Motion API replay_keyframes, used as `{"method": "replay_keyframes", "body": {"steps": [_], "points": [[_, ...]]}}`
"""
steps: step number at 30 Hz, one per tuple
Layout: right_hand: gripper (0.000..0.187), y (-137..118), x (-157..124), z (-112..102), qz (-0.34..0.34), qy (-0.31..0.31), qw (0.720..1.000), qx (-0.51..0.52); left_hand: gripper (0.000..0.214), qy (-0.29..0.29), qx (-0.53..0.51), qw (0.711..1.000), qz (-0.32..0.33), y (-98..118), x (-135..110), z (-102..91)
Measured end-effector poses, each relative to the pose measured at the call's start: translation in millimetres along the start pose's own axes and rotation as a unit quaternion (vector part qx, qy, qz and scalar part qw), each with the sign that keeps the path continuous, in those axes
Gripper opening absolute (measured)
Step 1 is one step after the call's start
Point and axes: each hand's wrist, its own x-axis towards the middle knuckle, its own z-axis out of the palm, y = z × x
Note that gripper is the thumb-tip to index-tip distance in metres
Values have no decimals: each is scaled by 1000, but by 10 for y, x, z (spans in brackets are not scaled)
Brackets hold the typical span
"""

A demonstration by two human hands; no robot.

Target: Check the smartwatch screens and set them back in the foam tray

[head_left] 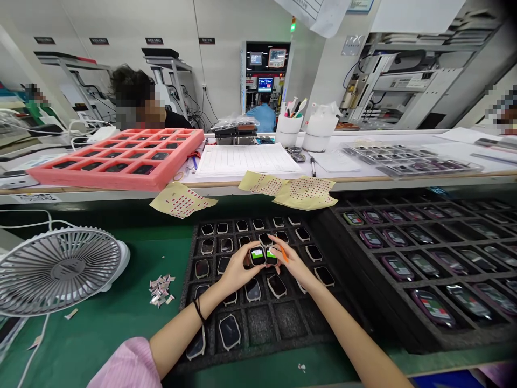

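Over a black foam tray [258, 323] of watch cases, my two hands meet near the middle. My left hand [237, 268] is closed on a smartwatch case [257, 256] whose screen is lit green and white. Right beside it, my right hand [291, 263] grips a second lit smartwatch case [272, 256], its fingers partly covering the screen. A thin orange tool [284, 252] lies along the right hand's fingers; its kind is unclear. Dark-screened watch cases, such as one [230, 332] at the front, sit in the tray's pockets below.
On the left stands a white fan [64, 269], with small paper scraps [160, 291] next to it. Another foam tray [388, 318] of purple-rimmed watches lies at right. A shelf [226, 188] above bears a pink foam tray [157, 180], papers and pens. Yellow dotted sheets [305, 191] hang over its edge.
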Motion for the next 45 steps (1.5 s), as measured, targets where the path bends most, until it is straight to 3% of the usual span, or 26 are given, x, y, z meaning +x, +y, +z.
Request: {"method": "replay_keyframes", "body": {"steps": [4, 9, 15, 20, 24, 37, 45], "points": [[50, 38, -23, 62, -24, -19, 997, -74, 53, -55, 116, 987, 93, 25, 26, -40], [58, 24, -67, 157, -46, -52, 991, -114, 51, -81, 193, 972, 107, 35, 31, -54], [52, -93, -90, 162, 12, -95, 994, 46, 48, 15, 106, 983, 151, 131, 12, -32], [46, -167, -132, 128, 68, -199, 965, 154, 44, 40, 98, 979, 172, 211, -8, -21], [46, -171, -152, 108, 73, -227, 953, 187, 46, 39, 63, 981, 179, 227, -19, -8], [39, -128, -133, 119, 64, -168, 970, 162, 47, 10, 24, 985, 171, 184, -8, 6], [44, -101, -129, 162, 60, -150, 976, 145, 42, -1, 39, 987, 157, 169, -1, 2]]}}
